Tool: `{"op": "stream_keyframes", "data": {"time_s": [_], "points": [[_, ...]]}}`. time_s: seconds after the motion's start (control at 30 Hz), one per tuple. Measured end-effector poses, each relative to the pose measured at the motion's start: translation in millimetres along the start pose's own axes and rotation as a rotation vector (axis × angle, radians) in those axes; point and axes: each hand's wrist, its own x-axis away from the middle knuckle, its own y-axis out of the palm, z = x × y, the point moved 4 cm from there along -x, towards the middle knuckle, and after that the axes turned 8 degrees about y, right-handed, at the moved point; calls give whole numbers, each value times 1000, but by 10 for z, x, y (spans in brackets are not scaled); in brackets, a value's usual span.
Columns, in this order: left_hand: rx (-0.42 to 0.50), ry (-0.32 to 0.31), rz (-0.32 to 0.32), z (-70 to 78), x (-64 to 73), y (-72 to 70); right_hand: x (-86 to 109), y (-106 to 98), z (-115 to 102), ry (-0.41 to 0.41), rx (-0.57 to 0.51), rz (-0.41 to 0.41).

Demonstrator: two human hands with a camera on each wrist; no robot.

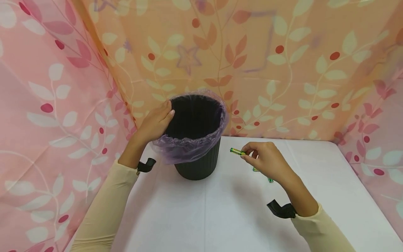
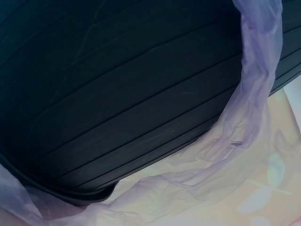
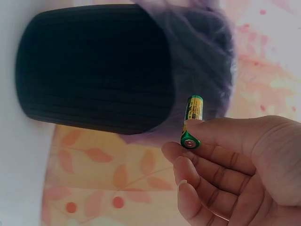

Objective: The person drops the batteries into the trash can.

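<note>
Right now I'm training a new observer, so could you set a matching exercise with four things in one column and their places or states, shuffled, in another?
Things:
1. Left hand
2. Right hand
3. Plastic bag
4. Bin

Places or states:
A. Black, on the white table
B. Pinching a green-and-yellow battery
C. Purple and see-through
D. Touching the bin's rim

Right pairs: 1-D, 2-B, 3-C, 4-A

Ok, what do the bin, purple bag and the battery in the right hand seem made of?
The bin looks like dull black plastic, given its regular ribs. The bag seems thin, slightly glossy plastic film: it's translucent and crinkled. The battery is likely metal in a printed wrap, judging by its lettering and greyish end.
</note>
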Motion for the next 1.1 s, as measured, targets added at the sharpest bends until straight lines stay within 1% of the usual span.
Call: {"op": "stream_keyframes", "data": {"time_s": [0.13,0.3,0.57,0.83,1.1], "points": [[-12,-11,-9,-8,-9,1,-62,-120,-147,-39,-6,12],[-16,-12,-14,15,-5,-18,-157,-245,-333,-93,-2,43],[-4,-9,1,14,1,-5,-299,-367,-580,-134,7,55],[-9,-9,-6,6,3,5,-437,-352,-694,-170,-27,60],[-24,-16,-17,17,5,-8,-554,-272,-729,-154,-68,44]]}}
